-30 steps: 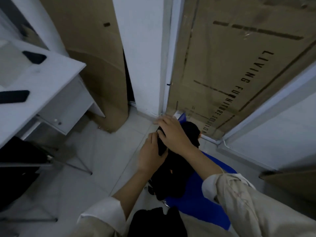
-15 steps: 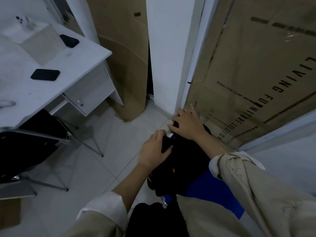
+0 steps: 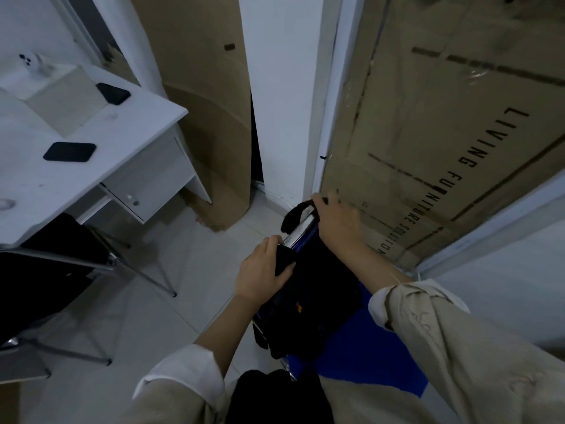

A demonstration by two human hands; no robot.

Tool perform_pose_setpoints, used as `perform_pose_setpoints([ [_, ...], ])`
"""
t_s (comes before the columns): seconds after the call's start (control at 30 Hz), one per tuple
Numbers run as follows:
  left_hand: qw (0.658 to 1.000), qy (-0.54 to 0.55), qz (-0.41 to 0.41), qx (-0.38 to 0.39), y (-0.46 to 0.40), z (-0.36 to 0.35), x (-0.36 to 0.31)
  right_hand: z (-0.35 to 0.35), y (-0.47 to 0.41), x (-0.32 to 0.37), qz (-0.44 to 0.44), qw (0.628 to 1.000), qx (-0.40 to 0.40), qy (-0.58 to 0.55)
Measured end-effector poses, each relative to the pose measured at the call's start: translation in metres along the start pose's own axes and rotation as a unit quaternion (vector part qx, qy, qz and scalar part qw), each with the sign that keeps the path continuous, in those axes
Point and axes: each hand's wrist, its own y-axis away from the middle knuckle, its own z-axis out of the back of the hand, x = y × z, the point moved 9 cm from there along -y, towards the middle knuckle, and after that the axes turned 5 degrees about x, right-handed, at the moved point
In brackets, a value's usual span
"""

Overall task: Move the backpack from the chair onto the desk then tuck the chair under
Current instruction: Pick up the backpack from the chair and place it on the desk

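A black backpack (image 3: pixel 318 289) sits on a blue chair (image 3: pixel 367 359) at the lower middle, leaning against the chair's back, whose chrome top rail (image 3: pixel 299 232) shows between my hands. My left hand (image 3: pixel 263 272) grips a black strap or flap at the bag's upper left. My right hand (image 3: pixel 336 223) is closed over the bag's top by the black carry loop. The white desk (image 3: pixel 76 179) stands at the left, apart from the bag.
Two dark phones (image 3: pixel 69 152) (image 3: pixel 113 93) and a beige box (image 3: pixel 61 102) lie on the desk. A black chair with chrome legs (image 3: pixel 55 270) stands under the desk's front. Tall cardboard boxes (image 3: pixel 428 133) lean on the wall behind the blue chair. Pale tiled floor (image 3: pixel 171 316) lies between.
The view has swung left, so more of the desk shows. My hands have spread apart along the bag's top, and the chair's chrome rail now shows between them.
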Motion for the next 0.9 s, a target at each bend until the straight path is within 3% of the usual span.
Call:
perform_pose_setpoints([
  [0.13,1.0,0.005,-0.009,0.002,0.0,0.0,0.0,-0.023,0.037,-0.045,-0.134,0.983,0.061,-0.108],
  [0.2,1.0,0.005,-0.016,0.003,0.0,0.0,-0.001,-0.056,0.064,-0.066,-0.204,0.945,0.12,-0.225],
  [0.3,1.0,0.004,-0.019,0.005,0.001,0.0,-0.001,-0.1,0.104,-0.075,-0.297,0.829,0.185,-0.436],
  [0.43,1.0,0.002,-0.017,0.003,0.002,-0.001,0.0,-0.131,0.153,-0.065,-0.378,0.615,0.135,-0.678],
  [0.5,1.0,0.008,-0.017,0.004,0.002,-0.001,0.0,-0.141,0.174,-0.06,-0.393,0.57,0.119,-0.711],
  [0.57,1.0,0.012,-0.017,0.006,0.003,-0.002,-0.001,-0.152,0.194,-0.053,-0.409,0.589,0.142,-0.682],
  [0.7,1.0,0.015,-0.011,0.012,0.003,-0.003,0.001,-0.164,0.219,-0.059,-0.417,0.694,0.198,-0.552],
  [0.83,1.0,0.016,-0.012,0.015,0.004,-0.004,0.002,-0.141,0.199,-0.078,-0.319,0.864,0.191,-0.338],
  [0.9,1.0,0.012,-0.014,0.015,0.004,-0.003,0.002,-0.116,0.18,-0.078,-0.277,0.911,0.124,-0.278],
])
